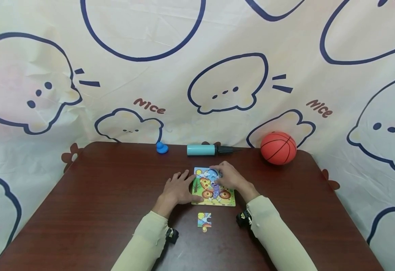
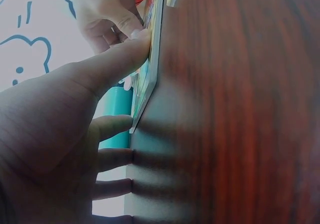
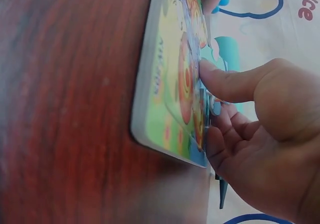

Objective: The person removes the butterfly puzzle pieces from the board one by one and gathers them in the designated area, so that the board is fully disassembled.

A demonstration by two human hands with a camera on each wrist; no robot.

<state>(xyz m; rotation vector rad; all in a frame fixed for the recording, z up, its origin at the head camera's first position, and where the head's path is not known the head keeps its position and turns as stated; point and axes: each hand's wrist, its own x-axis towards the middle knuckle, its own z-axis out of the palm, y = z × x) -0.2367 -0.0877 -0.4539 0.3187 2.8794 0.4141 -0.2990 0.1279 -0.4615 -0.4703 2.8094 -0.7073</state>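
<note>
A jigsaw puzzle board point(image 1: 214, 201) with a butterfly picture lies flat on the table. My left hand point(image 1: 178, 190) rests at its left side, fingers spread and thumb over the lower left edge. In the left wrist view that thumb point(image 2: 135, 52) lies on the board's rim, the fingertips down by the table. Over the upper right of the picture my right hand point(image 1: 230, 176) bends its fingers round a small puzzle piece point(image 3: 215, 106), tilted up from the board. Its thumb point(image 3: 215, 77) touches the picture. A loose puzzle piece point(image 1: 204, 219) lies just in front of the board.
Behind the board stand a blue knobbed toy point(image 1: 162, 148), a teal hand pump point(image 1: 200, 150) with a black nozzle, and a red basketball point(image 1: 278, 148) at the right. The brown table point(image 1: 116, 210) ends against a printed cloth point(image 1: 170, 82).
</note>
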